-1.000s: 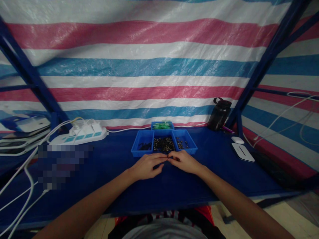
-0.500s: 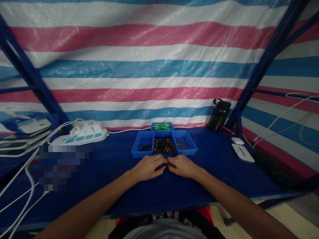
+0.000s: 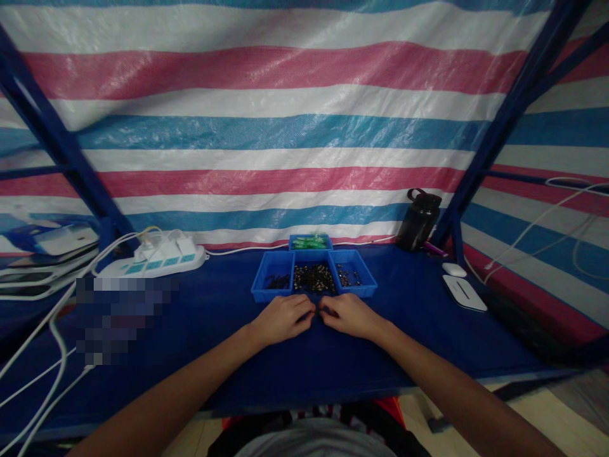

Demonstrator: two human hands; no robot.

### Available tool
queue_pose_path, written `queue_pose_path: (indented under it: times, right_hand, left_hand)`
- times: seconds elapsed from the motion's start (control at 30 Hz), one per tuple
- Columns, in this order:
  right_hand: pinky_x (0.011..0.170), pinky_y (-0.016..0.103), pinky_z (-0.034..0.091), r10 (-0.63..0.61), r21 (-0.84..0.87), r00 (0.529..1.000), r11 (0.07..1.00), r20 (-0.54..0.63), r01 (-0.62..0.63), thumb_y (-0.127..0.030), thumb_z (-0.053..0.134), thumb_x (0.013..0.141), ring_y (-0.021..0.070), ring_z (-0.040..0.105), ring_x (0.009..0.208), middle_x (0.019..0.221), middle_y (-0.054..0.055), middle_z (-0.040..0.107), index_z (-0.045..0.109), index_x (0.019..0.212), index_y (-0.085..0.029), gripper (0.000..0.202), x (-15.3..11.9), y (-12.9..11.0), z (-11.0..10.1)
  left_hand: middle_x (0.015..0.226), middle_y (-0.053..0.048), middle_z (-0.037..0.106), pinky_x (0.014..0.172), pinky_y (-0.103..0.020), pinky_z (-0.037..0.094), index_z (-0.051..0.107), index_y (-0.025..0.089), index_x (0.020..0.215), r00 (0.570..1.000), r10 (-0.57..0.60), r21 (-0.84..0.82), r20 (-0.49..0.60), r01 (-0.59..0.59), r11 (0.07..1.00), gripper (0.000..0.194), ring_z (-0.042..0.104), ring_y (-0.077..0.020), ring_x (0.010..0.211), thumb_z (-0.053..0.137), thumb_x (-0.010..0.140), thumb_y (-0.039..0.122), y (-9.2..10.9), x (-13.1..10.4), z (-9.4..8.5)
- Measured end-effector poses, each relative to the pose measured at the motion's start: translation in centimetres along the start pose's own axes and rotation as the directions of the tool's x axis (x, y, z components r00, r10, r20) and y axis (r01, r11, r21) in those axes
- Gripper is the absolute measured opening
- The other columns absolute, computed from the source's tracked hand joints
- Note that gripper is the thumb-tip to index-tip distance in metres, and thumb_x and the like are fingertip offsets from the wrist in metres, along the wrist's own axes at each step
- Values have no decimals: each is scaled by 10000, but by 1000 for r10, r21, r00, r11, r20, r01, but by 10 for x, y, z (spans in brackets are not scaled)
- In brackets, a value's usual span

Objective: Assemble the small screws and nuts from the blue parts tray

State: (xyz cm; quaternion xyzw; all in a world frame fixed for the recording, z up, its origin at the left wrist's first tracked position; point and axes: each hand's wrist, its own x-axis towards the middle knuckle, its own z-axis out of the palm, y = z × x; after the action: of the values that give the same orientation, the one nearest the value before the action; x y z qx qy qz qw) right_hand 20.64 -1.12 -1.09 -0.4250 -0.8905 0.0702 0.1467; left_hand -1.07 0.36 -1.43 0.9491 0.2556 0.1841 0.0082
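Observation:
My left hand (image 3: 284, 318) and my right hand (image 3: 348, 315) hover close together over the blue table, just in front of the middle bin. Both have their fingers pinched, tips facing each other with a narrow gap between. Whatever the fingertips hold is too small or hidden to name. Beyond them the middle blue bin (image 3: 311, 256) contains many small black and brass-coloured pieces (image 3: 314, 277). The left blue bin (image 3: 272, 294) holds thin dark pieces (image 3: 277, 281). In the right blue bin (image 3: 358, 291) lie several small metallic pieces (image 3: 349, 277).
Behind the bins stands a smaller blue bin (image 3: 310, 237) with green items. A white power strip (image 3: 166, 263) with plugs and cables lies at left, near stacked devices (image 3: 42, 266). At right are a dark bottle (image 3: 419, 219), a white box (image 3: 465, 292) and a small white case (image 3: 453, 270).
My fingertips, which were almost touching, have drawn slightly apart. The left hand shifted a little left. The bins and other things stay where they were.

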Motion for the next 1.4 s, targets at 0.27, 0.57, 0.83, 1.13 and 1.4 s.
queue_pose_path:
  times: [0.27,0.57,0.83,1.13,1.4]
  right_hand:
    - [508,190,294,14,290,998,957,-63,5,-245,535,866,89,490,504,569,-54,540,585,904,-178,91,-1,2,-1]
    - [482,180,290,-82,404,995,910,-49,94,-226,557,858,70,433,459,531,-84,474,578,931,-177,91,-2,3,2]
    - [507,182,316,-63,325,995,942,-76,85,-256,558,867,84,503,499,569,-61,545,601,990,-179,151,-2,5,0]
    - [515,187,326,-87,264,992,958,-93,108,-283,541,882,97,533,518,594,-39,584,613,993,-179,168,-4,3,0]
    - [514,187,324,-78,242,994,966,-71,93,-297,549,878,97,536,513,588,-41,587,614,970,-182,161,-3,3,-4]
  left_hand:
    - [862,-7,617,678,-222,429,559,188,937,997,-81,-60,5,81,995,87,599,-140,777,483,911,222,-4,0,1]
    - [892,-11,609,696,-213,428,540,187,941,998,-41,-116,49,46,992,82,596,-134,810,462,919,202,-3,0,1]
    - [928,-30,599,725,-219,446,532,185,971,996,-25,-107,84,34,994,130,593,-144,857,407,948,213,1,1,-4]
    - [929,-38,591,744,-231,459,532,188,985,995,-21,-94,95,30,995,161,588,-151,867,375,963,218,1,1,-3]
    - [929,-38,596,735,-233,459,525,185,980,994,-34,-83,103,43,996,157,592,-154,862,372,963,216,1,1,-3]
